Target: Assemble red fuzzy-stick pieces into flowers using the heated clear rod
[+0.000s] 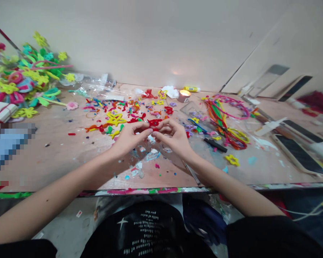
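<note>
Both my hands meet over the middle of the table, fingers pinched on a small red pipe-cleaner piece [153,123]. My left hand [130,138] grips its left side with thumb and fingers closed. My right hand [173,138] pinches its right side. Just beyond them lie several short pipe-cleaner bits in red, yellow, green and blue, among them a yellow star shape [115,119]. Small scraps and beads [140,168] lie beneath my wrists.
A lit candle [184,95] stands at the back, with a glue stick [191,89] behind it. A bundle of long pipe cleaners [226,122] lies right. Phones [298,154] rest at far right. Finished pipe-cleaner flowers [24,79] fill the left. A black tool [214,144] lies near my right hand.
</note>
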